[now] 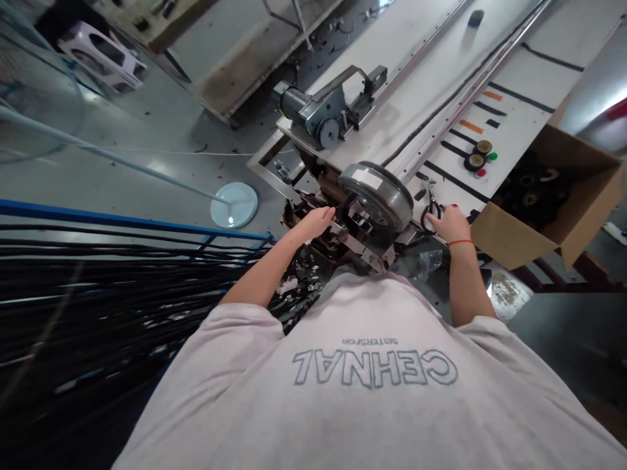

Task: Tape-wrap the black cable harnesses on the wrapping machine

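My right hand [452, 224] grips the scissors [432, 203] by their handles, over the counter [435, 62] just to the right of the drum [375, 189]. My left hand [321, 219] is pinched closed at the left side of the drum, apparently on a dark cable [345, 201]; the small view limits certainty. The motor unit [311, 108] is mounted beyond the drum; the open carton [514, 238] is well to its right.
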The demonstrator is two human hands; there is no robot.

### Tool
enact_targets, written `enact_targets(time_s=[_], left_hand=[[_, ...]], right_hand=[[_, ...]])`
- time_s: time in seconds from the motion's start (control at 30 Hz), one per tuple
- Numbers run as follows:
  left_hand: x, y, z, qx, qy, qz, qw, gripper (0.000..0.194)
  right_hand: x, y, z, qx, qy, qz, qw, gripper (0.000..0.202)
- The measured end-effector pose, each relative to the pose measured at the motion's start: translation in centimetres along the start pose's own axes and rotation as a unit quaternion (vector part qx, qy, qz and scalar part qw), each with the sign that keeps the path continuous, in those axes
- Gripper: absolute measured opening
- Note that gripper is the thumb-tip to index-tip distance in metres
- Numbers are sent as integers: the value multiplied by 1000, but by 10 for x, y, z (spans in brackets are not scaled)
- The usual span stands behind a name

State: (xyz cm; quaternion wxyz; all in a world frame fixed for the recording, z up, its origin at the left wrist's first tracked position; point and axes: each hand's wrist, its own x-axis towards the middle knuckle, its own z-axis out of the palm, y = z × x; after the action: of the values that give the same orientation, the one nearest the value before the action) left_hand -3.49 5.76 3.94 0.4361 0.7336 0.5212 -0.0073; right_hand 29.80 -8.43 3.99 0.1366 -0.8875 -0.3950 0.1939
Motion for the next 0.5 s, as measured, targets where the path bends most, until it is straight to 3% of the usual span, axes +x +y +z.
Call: enact_targets(time_s=[0.07,0.13,0.2,0.23,0.27,0.33,0.4,0.5], left_hand=[[-11,1,1,-118,-68,-31,990,44],[-23,2,1,-213,-146,-60,964,52],[-36,4,2,-264,-220,-69,937,57],[-43,5,2,-272,-255,-68,925,58],[-49,6,3,-271,-285,-63,917,59],[-58,9,6,-236,-320,-35,917,58],[-61,14,13,-173,-284,14,943,51],[-60,21,30,-82,-87,69,990,21]], right_hand=[[-11,-17,-11,75,11,-47,996,33],[-36,-43,-10,213,-108,-108,965,48],[-58,-73,5,343,-298,-147,879,57],[-65,-88,17,393,-365,-147,831,56],[-68,-101,30,441,-396,-133,794,51],[-68,-123,58,534,-386,-80,748,40],[-67,-138,84,593,-327,-28,735,38],[-82,-146,111,605,-225,25,764,43]])
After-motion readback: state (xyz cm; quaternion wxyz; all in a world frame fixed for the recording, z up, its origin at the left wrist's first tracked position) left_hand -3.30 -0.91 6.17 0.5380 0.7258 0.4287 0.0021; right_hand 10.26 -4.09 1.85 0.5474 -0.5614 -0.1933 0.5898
